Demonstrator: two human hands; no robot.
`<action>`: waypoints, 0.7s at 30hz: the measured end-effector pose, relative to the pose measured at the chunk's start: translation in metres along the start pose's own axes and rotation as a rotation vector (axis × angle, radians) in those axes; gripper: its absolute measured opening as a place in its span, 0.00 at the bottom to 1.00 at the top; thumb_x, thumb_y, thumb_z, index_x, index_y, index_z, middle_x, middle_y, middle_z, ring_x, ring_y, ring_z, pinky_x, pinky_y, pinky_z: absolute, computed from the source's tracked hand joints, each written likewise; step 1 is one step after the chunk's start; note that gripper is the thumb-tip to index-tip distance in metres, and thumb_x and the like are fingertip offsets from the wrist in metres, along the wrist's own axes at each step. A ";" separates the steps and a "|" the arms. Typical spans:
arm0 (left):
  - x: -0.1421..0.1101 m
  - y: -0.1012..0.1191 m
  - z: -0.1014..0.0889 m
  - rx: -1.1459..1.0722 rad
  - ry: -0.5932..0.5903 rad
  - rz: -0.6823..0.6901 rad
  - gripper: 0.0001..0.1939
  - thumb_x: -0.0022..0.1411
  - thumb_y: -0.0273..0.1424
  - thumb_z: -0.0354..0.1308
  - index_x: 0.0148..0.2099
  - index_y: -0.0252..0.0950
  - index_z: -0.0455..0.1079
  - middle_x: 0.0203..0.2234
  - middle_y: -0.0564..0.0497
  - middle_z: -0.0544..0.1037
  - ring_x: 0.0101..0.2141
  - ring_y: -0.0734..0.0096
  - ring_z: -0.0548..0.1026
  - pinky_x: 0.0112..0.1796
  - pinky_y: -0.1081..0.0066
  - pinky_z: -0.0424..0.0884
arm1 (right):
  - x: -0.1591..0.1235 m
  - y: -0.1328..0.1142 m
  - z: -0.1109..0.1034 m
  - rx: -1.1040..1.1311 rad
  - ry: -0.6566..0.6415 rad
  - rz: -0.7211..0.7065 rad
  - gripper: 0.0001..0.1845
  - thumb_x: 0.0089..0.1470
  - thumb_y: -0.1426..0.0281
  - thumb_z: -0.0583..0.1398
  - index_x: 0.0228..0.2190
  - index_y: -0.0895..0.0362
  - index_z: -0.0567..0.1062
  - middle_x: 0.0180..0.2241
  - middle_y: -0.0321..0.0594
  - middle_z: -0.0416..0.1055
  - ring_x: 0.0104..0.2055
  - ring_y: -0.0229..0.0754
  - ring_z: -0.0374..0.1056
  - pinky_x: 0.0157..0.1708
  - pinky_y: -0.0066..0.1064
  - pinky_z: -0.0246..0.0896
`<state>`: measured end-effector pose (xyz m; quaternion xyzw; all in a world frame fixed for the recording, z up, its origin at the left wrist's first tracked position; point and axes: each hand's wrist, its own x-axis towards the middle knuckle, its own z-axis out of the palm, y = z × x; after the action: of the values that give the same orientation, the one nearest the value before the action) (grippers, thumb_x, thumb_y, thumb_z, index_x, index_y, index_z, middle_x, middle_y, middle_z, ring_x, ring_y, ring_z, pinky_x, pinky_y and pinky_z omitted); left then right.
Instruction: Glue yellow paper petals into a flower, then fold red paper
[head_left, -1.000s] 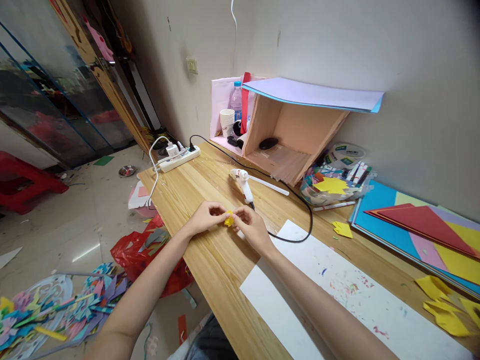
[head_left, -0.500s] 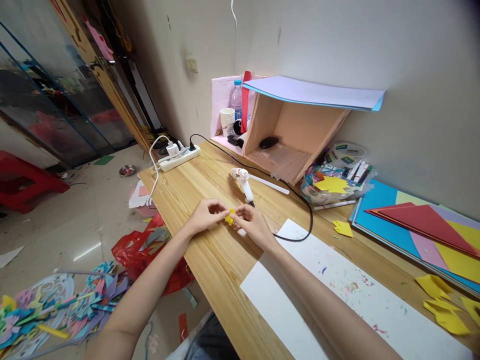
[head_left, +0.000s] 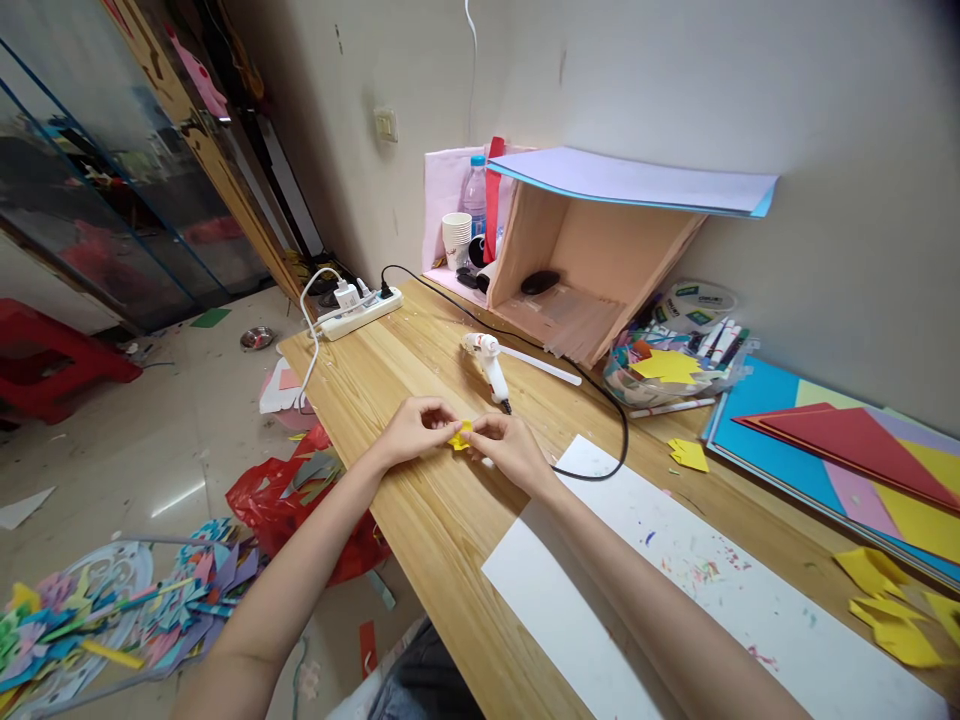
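A small folded piece of yellow paper (head_left: pixel 460 436) is pinched between my two hands, just above the wooden table. My left hand (head_left: pixel 416 432) grips its left side with thumb and fingertips. On the other side, my right hand (head_left: pixel 508 448) pinches it the same way. Part of the paper is hidden behind my fingers. Just beyond my hands lies a white glue gun (head_left: pixel 487 366), its black cord (head_left: pixel 625 440) looping to the right. A white glue stick (head_left: pixel 541 367) lies beside the gun.
A white paper sheet (head_left: pixel 600 580) lies under my right forearm. Yellow paper pieces (head_left: pixel 892 630) and coloured card (head_left: pixel 780 420) are at right. A power strip (head_left: pixel 364 317) stands at the far left edge. An open box (head_left: pixel 600 265) and a basket of markers (head_left: pixel 675 370) stand by the wall.
My hands stay in nearly the same place. The yellow paper is turned slightly between my fingers, and a little more of it shows. The view has shifted slightly.
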<state>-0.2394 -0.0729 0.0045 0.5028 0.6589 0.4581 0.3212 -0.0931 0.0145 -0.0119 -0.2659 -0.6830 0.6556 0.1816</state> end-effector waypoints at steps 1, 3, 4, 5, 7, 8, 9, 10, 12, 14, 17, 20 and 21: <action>0.000 0.000 0.000 -0.004 -0.001 -0.006 0.13 0.50 0.37 0.59 0.28 0.29 0.70 0.18 0.52 0.70 0.19 0.80 0.65 0.20 0.78 0.61 | 0.001 0.000 0.000 0.004 -0.004 0.001 0.12 0.43 0.63 0.60 0.25 0.62 0.74 0.22 0.40 0.73 0.23 0.36 0.68 0.26 0.28 0.64; 0.000 0.000 0.000 -0.012 -0.002 -0.015 0.13 0.50 0.37 0.59 0.28 0.29 0.70 0.18 0.52 0.70 0.19 0.80 0.65 0.20 0.78 0.61 | 0.002 0.001 -0.002 0.018 -0.015 0.007 0.13 0.43 0.63 0.61 0.26 0.62 0.76 0.23 0.40 0.73 0.23 0.36 0.68 0.27 0.28 0.64; 0.000 0.000 -0.001 -0.015 -0.004 -0.017 0.13 0.50 0.37 0.59 0.28 0.29 0.70 0.18 0.53 0.70 0.19 0.80 0.65 0.20 0.78 0.61 | 0.002 0.002 -0.002 0.028 -0.024 0.010 0.13 0.42 0.63 0.61 0.27 0.62 0.76 0.23 0.40 0.73 0.24 0.36 0.68 0.27 0.28 0.64; 0.000 -0.001 -0.001 -0.018 -0.005 -0.018 0.13 0.50 0.37 0.59 0.29 0.29 0.70 0.18 0.53 0.70 0.19 0.80 0.65 0.21 0.78 0.61 | 0.003 0.002 -0.003 0.041 -0.035 0.013 0.14 0.42 0.63 0.61 0.28 0.62 0.76 0.23 0.40 0.73 0.24 0.36 0.68 0.27 0.28 0.64; 0.001 -0.002 -0.001 -0.023 -0.010 -0.021 0.13 0.50 0.37 0.59 0.29 0.29 0.70 0.18 0.52 0.70 0.19 0.79 0.65 0.21 0.78 0.61 | 0.004 0.003 -0.004 0.063 -0.057 0.017 0.14 0.43 0.63 0.61 0.29 0.62 0.77 0.23 0.40 0.73 0.24 0.36 0.68 0.27 0.27 0.64; 0.001 -0.002 -0.001 -0.024 -0.009 -0.021 0.13 0.50 0.37 0.59 0.29 0.29 0.70 0.18 0.52 0.70 0.19 0.79 0.65 0.21 0.78 0.61 | 0.004 0.003 -0.004 0.068 -0.065 0.021 0.14 0.44 0.63 0.60 0.29 0.62 0.77 0.23 0.39 0.73 0.23 0.35 0.68 0.27 0.27 0.64; 0.001 -0.003 -0.002 -0.025 -0.004 -0.020 0.13 0.50 0.37 0.59 0.29 0.29 0.70 0.18 0.52 0.70 0.20 0.79 0.65 0.21 0.78 0.61 | 0.005 0.004 -0.005 0.071 -0.072 0.030 0.14 0.44 0.64 0.60 0.30 0.62 0.77 0.22 0.39 0.73 0.23 0.35 0.68 0.26 0.27 0.64; 0.001 -0.003 -0.002 -0.027 0.003 -0.017 0.13 0.50 0.37 0.59 0.29 0.29 0.70 0.19 0.52 0.70 0.20 0.79 0.65 0.22 0.78 0.61 | 0.005 0.004 -0.006 0.071 -0.076 0.041 0.14 0.45 0.64 0.60 0.30 0.62 0.77 0.21 0.39 0.72 0.22 0.35 0.68 0.26 0.27 0.64; 0.000 -0.003 -0.003 -0.034 0.016 -0.006 0.14 0.49 0.38 0.59 0.29 0.30 0.70 0.19 0.52 0.70 0.20 0.79 0.65 0.22 0.77 0.62 | 0.005 0.003 -0.008 0.057 -0.086 0.064 0.14 0.46 0.63 0.59 0.31 0.61 0.77 0.21 0.39 0.72 0.22 0.35 0.68 0.25 0.26 0.63; 0.000 -0.003 -0.003 -0.046 0.019 -0.003 0.14 0.49 0.38 0.60 0.29 0.30 0.70 0.19 0.52 0.70 0.20 0.79 0.65 0.22 0.77 0.62 | 0.004 0.001 -0.009 0.039 -0.094 0.072 0.15 0.46 0.62 0.59 0.31 0.61 0.77 0.21 0.39 0.73 0.22 0.35 0.68 0.24 0.26 0.63; -0.001 -0.002 -0.002 -0.057 -0.007 -0.013 0.15 0.49 0.39 0.59 0.29 0.30 0.70 0.19 0.52 0.70 0.20 0.79 0.65 0.22 0.77 0.62 | 0.001 -0.005 -0.010 0.042 -0.115 0.048 0.16 0.43 0.61 0.62 0.30 0.61 0.77 0.24 0.39 0.74 0.24 0.35 0.68 0.24 0.25 0.62; -0.001 0.000 -0.001 -0.065 -0.039 -0.023 0.15 0.49 0.39 0.60 0.29 0.30 0.70 0.18 0.52 0.70 0.19 0.79 0.65 0.22 0.77 0.62 | -0.001 -0.010 -0.008 0.038 -0.101 0.036 0.16 0.39 0.61 0.64 0.27 0.62 0.76 0.24 0.39 0.74 0.22 0.35 0.67 0.23 0.25 0.61; -0.001 0.000 -0.001 -0.067 -0.045 -0.023 0.14 0.49 0.39 0.60 0.29 0.30 0.69 0.18 0.53 0.70 0.19 0.79 0.65 0.22 0.77 0.62 | -0.001 -0.010 -0.007 0.026 -0.085 0.038 0.16 0.38 0.61 0.64 0.26 0.62 0.76 0.23 0.39 0.73 0.21 0.35 0.67 0.22 0.25 0.60</action>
<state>-0.2398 -0.0743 0.0053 0.4942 0.6415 0.4650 0.3578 -0.0894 0.0191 -0.0010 -0.2484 -0.6762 0.6786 0.1436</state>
